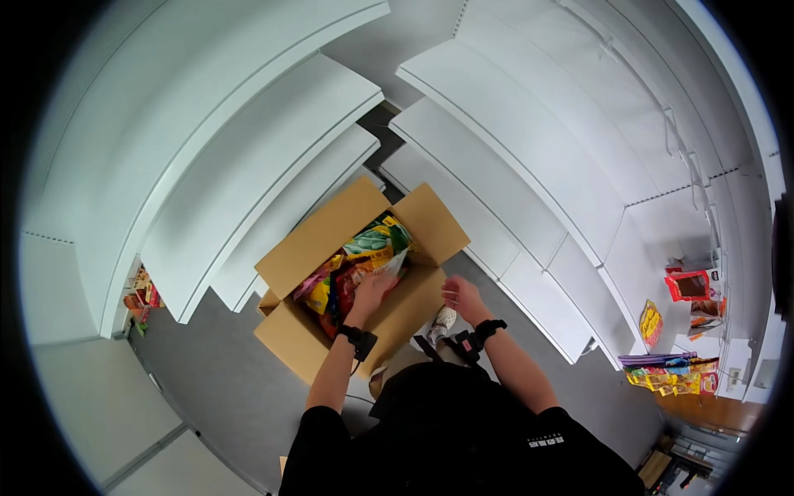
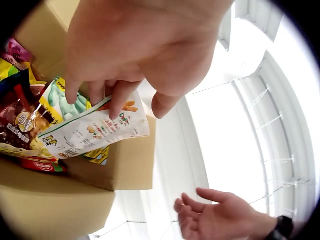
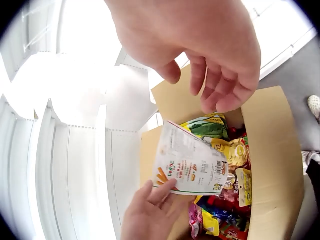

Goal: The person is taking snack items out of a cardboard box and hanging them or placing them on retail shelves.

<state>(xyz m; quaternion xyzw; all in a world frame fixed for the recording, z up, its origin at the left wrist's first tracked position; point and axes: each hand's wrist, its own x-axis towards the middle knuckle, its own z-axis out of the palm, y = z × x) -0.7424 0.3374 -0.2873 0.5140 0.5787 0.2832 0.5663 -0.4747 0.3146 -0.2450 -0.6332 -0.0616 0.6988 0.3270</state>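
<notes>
A white snack bag (image 2: 95,132) with pictures of orange sticks tilts up out of a cardboard box (image 1: 310,240). My left hand (image 1: 374,291) reaches over the box and holds this bag by one edge; a fingertip shows on its printed face in the left wrist view. The right hand (image 1: 465,299) hovers beside the box's near right flap, its fingers loosely bent and nothing in them. Below the white bag lie several colourful snack bags, among them a green one (image 3: 210,126), a yellow one (image 3: 232,150) and a dark brown one (image 2: 22,120).
White shelves (image 1: 265,140) rise on the left, and more shelves (image 1: 496,157) stand on the right. Snack packets (image 1: 674,376) hang at the far right, near a yellow packet (image 1: 651,322) on a shelf. The box stands on grey floor (image 1: 215,364), close to the person's shoe (image 1: 445,319).
</notes>
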